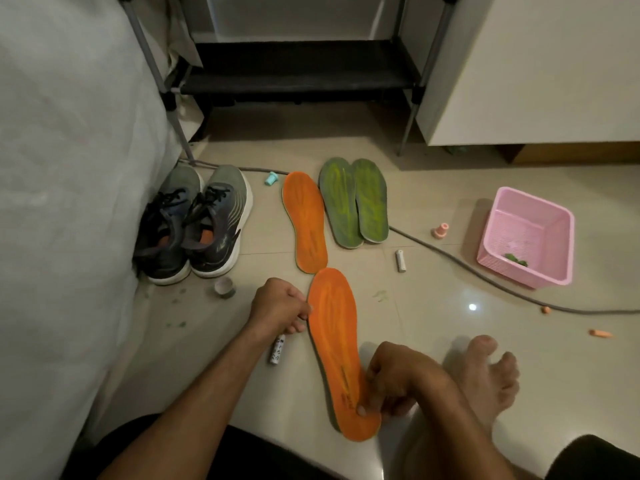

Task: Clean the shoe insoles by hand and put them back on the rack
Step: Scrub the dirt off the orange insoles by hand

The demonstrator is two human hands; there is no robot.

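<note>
Where fingers (372, 375) pinch, seemingly ridged orange insole (337, 351).

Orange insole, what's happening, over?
Left hand holds white tube. Right hand pinches near orange foam insole. Black rack shelf empty.

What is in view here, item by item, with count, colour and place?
Orange insoles: 2, floor centre, one nearer, one farther.
Green insoles: 2, side by side, behind.
Shoes: 2, grey-black, left.
Basket: 1, pink, right.
Rack: 1, black, back.
Cable: 1, grey, across floor.
White tube: 1, by cable.
Left hand: grip on a white stick.
Right hand: pinches nearer insole.
Foot: 1, bare, right.
</note>
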